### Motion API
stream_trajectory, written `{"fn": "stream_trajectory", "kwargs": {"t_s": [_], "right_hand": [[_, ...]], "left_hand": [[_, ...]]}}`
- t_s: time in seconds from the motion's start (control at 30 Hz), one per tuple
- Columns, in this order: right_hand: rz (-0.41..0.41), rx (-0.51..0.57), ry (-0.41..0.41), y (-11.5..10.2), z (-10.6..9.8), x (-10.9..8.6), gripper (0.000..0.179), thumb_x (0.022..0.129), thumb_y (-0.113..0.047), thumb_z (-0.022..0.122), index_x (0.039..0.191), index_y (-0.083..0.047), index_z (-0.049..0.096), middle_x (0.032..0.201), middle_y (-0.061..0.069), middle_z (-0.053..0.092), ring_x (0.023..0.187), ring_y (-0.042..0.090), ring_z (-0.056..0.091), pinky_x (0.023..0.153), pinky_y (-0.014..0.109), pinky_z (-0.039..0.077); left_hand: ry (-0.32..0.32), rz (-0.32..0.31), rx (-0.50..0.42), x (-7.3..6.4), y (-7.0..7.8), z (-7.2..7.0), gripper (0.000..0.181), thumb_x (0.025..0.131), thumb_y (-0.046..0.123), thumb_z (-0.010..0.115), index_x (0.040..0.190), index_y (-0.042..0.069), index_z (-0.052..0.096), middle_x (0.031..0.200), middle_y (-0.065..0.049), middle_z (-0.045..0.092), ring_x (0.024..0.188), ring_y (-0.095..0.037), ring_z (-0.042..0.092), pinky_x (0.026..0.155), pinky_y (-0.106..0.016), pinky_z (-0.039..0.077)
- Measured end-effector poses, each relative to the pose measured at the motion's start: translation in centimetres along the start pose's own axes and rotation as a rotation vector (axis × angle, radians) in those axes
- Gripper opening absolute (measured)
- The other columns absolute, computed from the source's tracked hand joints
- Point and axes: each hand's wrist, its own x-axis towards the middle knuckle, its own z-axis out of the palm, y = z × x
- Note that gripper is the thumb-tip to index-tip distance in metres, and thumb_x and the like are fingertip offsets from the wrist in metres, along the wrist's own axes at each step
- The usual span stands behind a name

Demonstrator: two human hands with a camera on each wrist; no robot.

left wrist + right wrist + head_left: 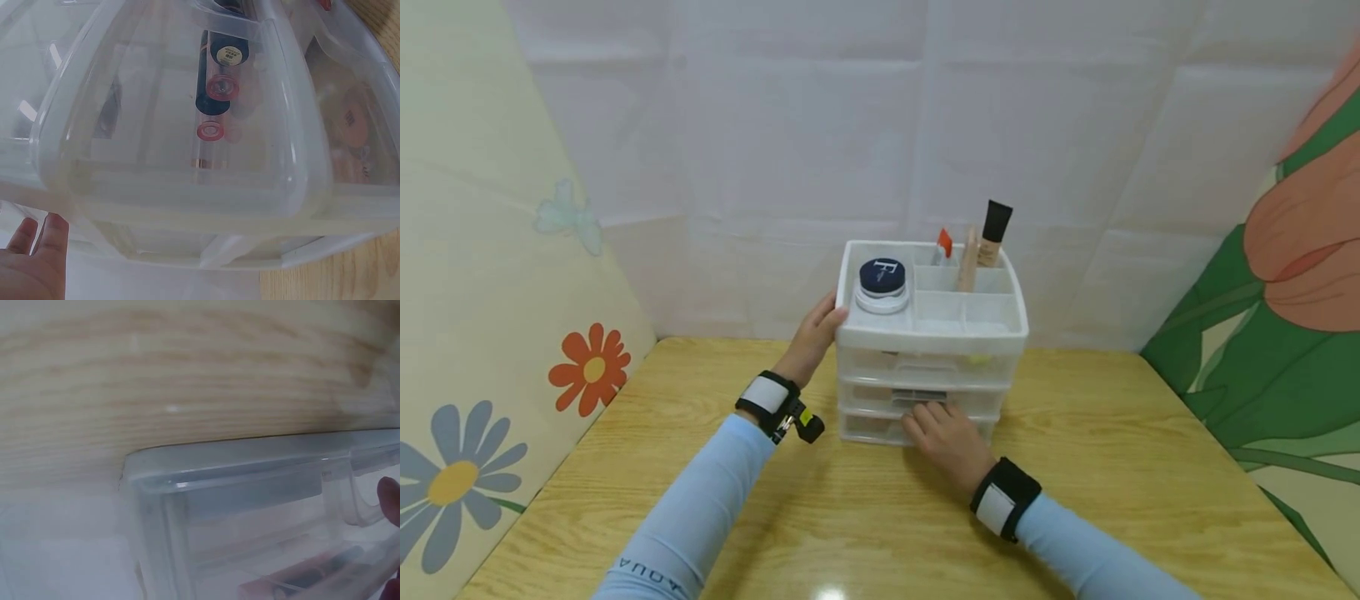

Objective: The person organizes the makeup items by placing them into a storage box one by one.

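Observation:
A white drawer organizer (932, 343) with three clear drawers stands on the table. My left hand (808, 346) rests against its left side, near the top corner; in the left wrist view, straight fingers (51, 244) touch the casing. At the front, my right hand (951, 446) has bent fingers at the handle of the bottom drawer (868, 427). A fingertip (389, 500) lies at the handle notch in the right wrist view; most of that hand is out of the frame. Cosmetic tubes (215, 106) with dark ends show through a clear drawer.
On the organizer's top sit a round jar (882, 277) with a dark blue lid, a black-capped foundation tube (995, 233), a slim beige tube (968, 260) and a red-tipped item (943, 244). A wooden table (1090, 467) lies beneath; a white cloth (797, 150) hangs behind.

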Motion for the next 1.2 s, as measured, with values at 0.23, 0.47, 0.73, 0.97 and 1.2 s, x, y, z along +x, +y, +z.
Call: {"fn": "stream_trajectory", "kwargs": {"t_s": [0.23, 0.47, 0.73, 0.97, 1.2], "right_hand": [[0.014, -0.013, 0.020, -0.3, 0.3, 0.3, 0.019, 0.083, 0.005, 0.042, 0.094, -0.003, 0.055, 0.084, 0.009, 0.052, 0.073, 0.024, 0.051, 0.060, 0.035, 0.046], [0.038, 0.047, -0.024, -0.4, 0.0, 0.8, 0.022, 0.086, 0.005, 0.040, 0.097, -0.003, 0.057, 0.088, 0.010, 0.054, 0.077, 0.025, 0.054, 0.067, 0.038, 0.050], [0.104, 0.294, -0.035, 0.3, -1.5, 1.6, 0.041, 0.070, -0.012, 0.083, 0.102, -0.005, 0.059, 0.095, 0.008, 0.058, 0.083, 0.025, 0.057, 0.069, 0.038, 0.052], [0.082, 0.428, 0.014, 1.7, -4.5, 2.6, 0.047, 0.069, -0.014, 0.087, 0.107, -0.002, 0.062, 0.102, 0.010, 0.061, 0.089, 0.026, 0.060, 0.074, 0.039, 0.054], [0.003, 0.487, 0.028, 2.6, -7.6, 2.2, 0.049, 0.073, -0.019, 0.085, 0.111, -0.001, 0.062, 0.106, 0.009, 0.060, 0.094, 0.025, 0.060, 0.080, 0.040, 0.053]], "left_hand": [[0.004, -0.004, -0.006, -0.1, -0.1, -0.4, 0.059, 0.099, 0.030, 0.043, 0.153, 0.010, 0.030, 0.147, -0.014, 0.042, 0.127, -0.027, 0.044, 0.105, -0.047, 0.036], [0.034, -0.009, -0.014, 0.0, -0.4, -1.0, 0.056, 0.100, 0.023, 0.041, 0.151, 0.004, 0.031, 0.147, -0.020, 0.041, 0.128, -0.031, 0.043, 0.105, -0.049, 0.036], [0.044, -0.001, 0.021, 0.4, 0.1, -1.7, 0.050, 0.103, 0.021, 0.041, 0.148, 0.000, 0.037, 0.145, -0.020, 0.043, 0.126, -0.032, 0.046, 0.101, -0.045, 0.042], [0.029, 0.052, 0.184, -0.4, 2.0, -3.1, 0.051, 0.101, 0.020, 0.049, 0.148, 0.002, 0.038, 0.148, -0.019, 0.040, 0.129, -0.035, 0.044, 0.103, -0.052, 0.038], [0.046, 0.164, 0.502, -4.2, 2.7, -3.4, 0.055, 0.092, 0.015, 0.067, 0.141, 0.000, 0.047, 0.144, -0.018, 0.043, 0.128, -0.037, 0.043, 0.098, -0.051, 0.043]]}}
